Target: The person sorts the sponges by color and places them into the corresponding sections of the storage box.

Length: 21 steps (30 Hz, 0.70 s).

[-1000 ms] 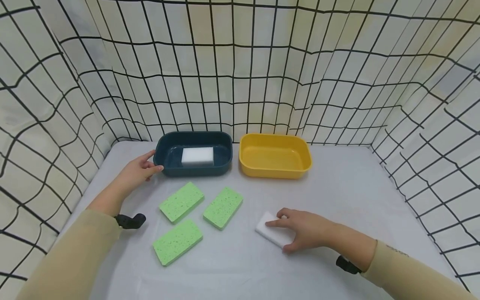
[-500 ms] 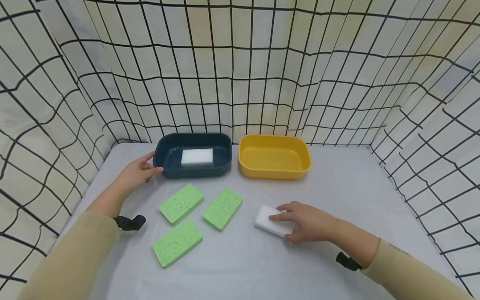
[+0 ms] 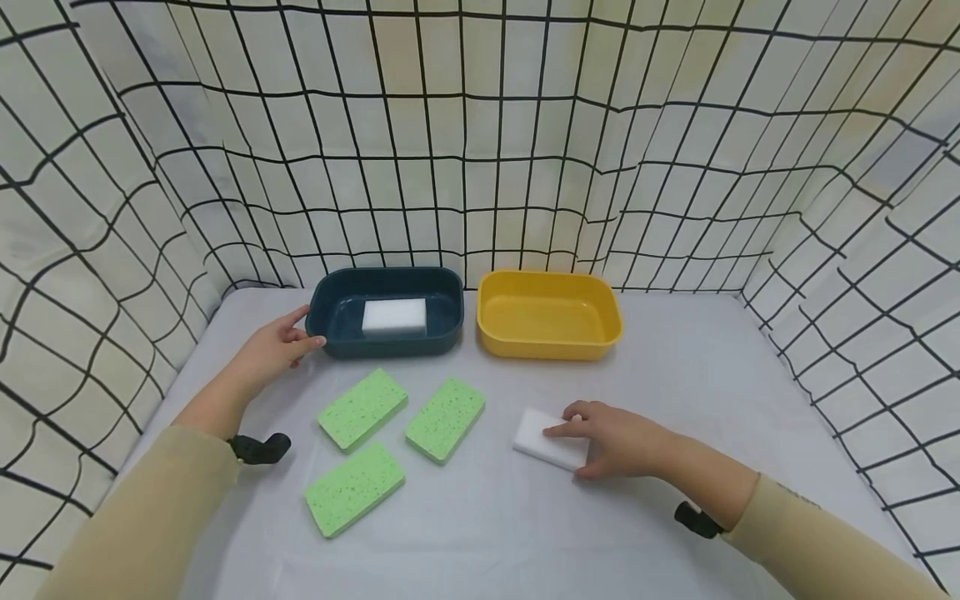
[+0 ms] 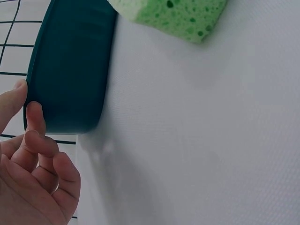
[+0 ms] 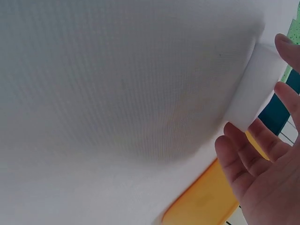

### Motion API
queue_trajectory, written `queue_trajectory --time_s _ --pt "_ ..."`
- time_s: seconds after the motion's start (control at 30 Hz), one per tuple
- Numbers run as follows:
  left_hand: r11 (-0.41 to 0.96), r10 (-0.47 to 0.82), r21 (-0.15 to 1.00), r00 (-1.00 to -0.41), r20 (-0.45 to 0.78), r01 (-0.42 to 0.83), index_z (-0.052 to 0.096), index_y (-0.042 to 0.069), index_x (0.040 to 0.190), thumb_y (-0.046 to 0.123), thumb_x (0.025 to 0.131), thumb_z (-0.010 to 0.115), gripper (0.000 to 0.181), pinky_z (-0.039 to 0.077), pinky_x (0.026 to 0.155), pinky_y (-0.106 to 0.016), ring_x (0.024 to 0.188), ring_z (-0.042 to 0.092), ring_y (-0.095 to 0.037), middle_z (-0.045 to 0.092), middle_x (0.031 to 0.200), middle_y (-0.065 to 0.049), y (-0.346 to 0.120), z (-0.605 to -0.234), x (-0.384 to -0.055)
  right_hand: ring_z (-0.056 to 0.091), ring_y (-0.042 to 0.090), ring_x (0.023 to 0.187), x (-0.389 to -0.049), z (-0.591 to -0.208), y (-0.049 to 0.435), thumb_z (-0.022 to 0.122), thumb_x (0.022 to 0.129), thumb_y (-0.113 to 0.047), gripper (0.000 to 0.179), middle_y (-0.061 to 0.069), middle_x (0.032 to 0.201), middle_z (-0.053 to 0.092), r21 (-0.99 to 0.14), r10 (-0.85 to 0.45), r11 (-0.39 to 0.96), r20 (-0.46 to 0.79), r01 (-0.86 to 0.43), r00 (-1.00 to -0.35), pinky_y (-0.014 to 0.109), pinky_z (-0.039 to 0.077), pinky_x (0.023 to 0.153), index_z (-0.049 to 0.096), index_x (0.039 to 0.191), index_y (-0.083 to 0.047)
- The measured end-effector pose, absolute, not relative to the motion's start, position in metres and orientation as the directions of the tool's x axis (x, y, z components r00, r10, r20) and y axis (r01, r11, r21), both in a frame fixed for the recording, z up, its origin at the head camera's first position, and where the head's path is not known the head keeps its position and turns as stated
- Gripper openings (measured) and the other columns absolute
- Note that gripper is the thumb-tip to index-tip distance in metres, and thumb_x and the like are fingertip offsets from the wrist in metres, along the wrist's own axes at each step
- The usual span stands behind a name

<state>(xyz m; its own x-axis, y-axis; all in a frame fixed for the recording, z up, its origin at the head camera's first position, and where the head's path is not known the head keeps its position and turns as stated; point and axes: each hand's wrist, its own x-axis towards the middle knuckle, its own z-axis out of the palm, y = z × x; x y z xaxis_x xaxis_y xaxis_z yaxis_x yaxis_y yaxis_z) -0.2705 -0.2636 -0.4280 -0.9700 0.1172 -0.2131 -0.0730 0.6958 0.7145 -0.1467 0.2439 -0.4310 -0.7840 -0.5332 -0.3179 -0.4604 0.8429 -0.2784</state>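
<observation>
My left hand [image 3: 272, 352] is at the left end of a dark teal plastic tub [image 3: 386, 346], its thumb and index finger on the corner by the rim. The other fingers curl loosely in the left wrist view. Inside that tub lies a white sponge [image 3: 393, 315]. At the right, my right hand [image 3: 624, 442] holds a second white sponge [image 3: 536, 433] by its right end. The thumb is at the near edge, the index finger on top, other fingers at the far edge. It lies on or just above the table; which, I cannot tell.
Three speckled green sponges, a back one [image 3: 363, 408], a right one [image 3: 446, 419] and a front one [image 3: 355, 489], lie flat on the white table [image 3: 450, 550]. A yellow tub [image 3: 550, 346] stands right of the teal one. Black grid netting [image 3: 465, 158] surrounds the table.
My right hand has shifted slightly away from me, and the white sponge under it has turned a little and moved with it. My left hand and the tubs stay put.
</observation>
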Motion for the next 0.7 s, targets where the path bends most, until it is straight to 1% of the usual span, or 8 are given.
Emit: queue_trajectory --time_s 0.13,0.23,0.43,0.7 --pt "0.701 0.114 0.709 -0.97 -0.214 -0.074 0.006 0.016 0.161 0.046 0.098 0.059 0.088 0.037 0.075 -0.038 0.082 0.051 -0.024 0.057 0.104 -0.016 -0.263 -0.428 -0.27 0.051 0.018 0.117 -0.147 -0.432 0.245 0.082 0.08 -0.04 0.062 -0.002 0.135 0.053 -0.277 -0.533 0.843 -0.317 -0.461 -0.785 0.041 0.047 0.1 0.059 0.137 -0.042" --pt "0.706 0.115 0.705 -0.971 -0.211 -0.07 0.006 0.016 0.161 0.046 0.098 0.059 0.088 0.037 0.074 -0.038 0.081 0.05 -0.024 0.057 0.102 -0.015 -0.263 -0.427 -0.27 0.051 0.021 0.119 -0.146 -0.43 0.246 0.082 0.081 -0.039 0.06 0.001 0.136 0.053 -0.279 -0.56 0.825 -0.291 -0.491 -0.776 0.043 0.046 0.101 0.06 0.137 -0.039" --pt "0.704 0.118 0.707 -0.972 -0.205 -0.064 0.006 0.015 0.161 0.046 0.098 0.059 0.088 0.037 0.074 -0.037 0.08 0.05 -0.023 0.057 0.102 -0.015 -0.263 -0.428 -0.27 0.051 0.026 0.123 -0.149 -0.423 0.249 0.081 0.083 -0.034 0.056 0.005 0.135 0.055 -0.275 -0.623 0.776 -0.189 -0.568 -0.759 0.045 0.045 0.102 0.062 0.135 -0.033" --pt "0.704 0.124 0.709 -0.973 -0.193 -0.05 0.007 0.015 0.161 0.047 0.097 0.06 0.088 0.038 0.073 -0.037 0.078 0.051 -0.022 0.057 0.1 -0.014 -0.265 -0.431 -0.271 0.05 0.026 0.126 -0.155 -0.415 0.248 0.079 0.085 -0.034 0.054 0.004 0.138 0.054 -0.279 -0.632 0.766 -0.162 -0.579 -0.758 0.045 0.045 0.102 0.062 0.136 -0.033"
